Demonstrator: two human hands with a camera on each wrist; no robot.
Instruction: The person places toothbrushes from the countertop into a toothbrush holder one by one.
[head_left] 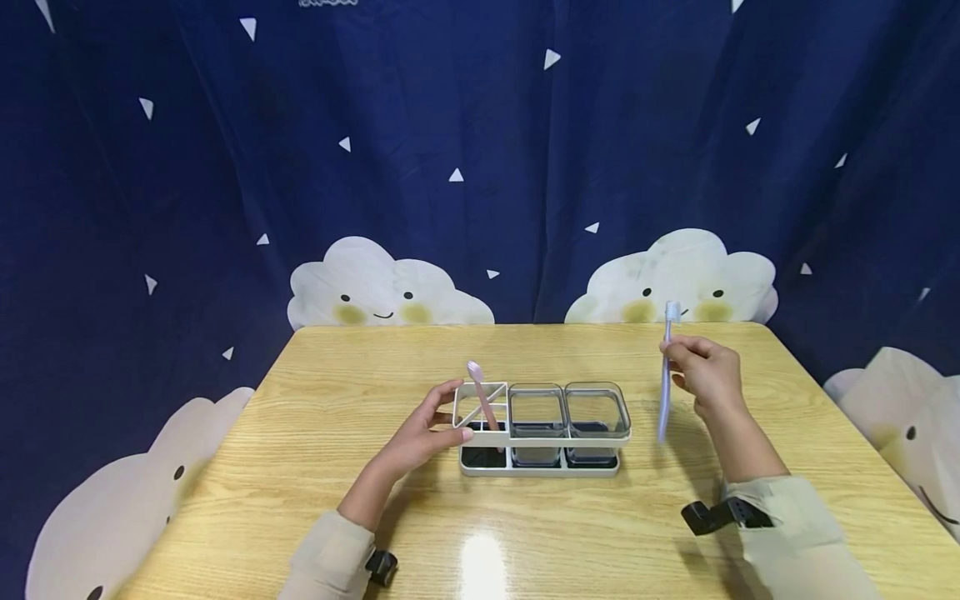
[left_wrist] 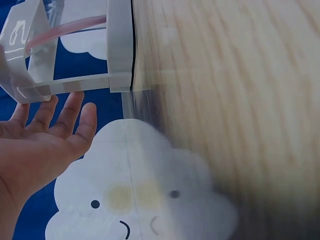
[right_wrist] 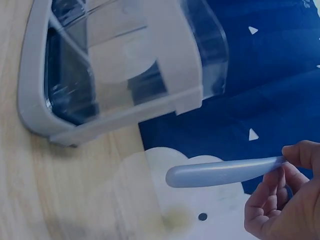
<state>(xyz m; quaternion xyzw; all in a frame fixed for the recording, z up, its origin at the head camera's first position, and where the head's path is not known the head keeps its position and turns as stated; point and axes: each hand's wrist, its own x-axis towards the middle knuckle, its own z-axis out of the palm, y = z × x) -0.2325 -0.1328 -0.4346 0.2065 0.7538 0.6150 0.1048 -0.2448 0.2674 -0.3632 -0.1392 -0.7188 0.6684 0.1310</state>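
On a light wood-grain tabletop, in front of a dark blue curtain printed with white triangles and smiling clouds, stands a white two-tier holder with a dark base. Two clear cups sit side by side in its middle and right sections. The left section is split by thin white bars, and a pink toothbrush leans in it, its head up and tilted to the left, its handle running down between the bars. A person's left hand is at the holder's left end: the thumb lies on the front rail and the fingers reach round to the back corner, so this grip is clamped lightly on the frame. To the right of the holder, and apart from it, the right hand holds a lavender toothbrush in the air. Its grip is pinched together on the upper handle, thumb against fingers; the brush is nearly upright, with bristles at the top and the rounded handle end pointing down. Both arms wear pale sleeves, each with a small black device near the wrist.
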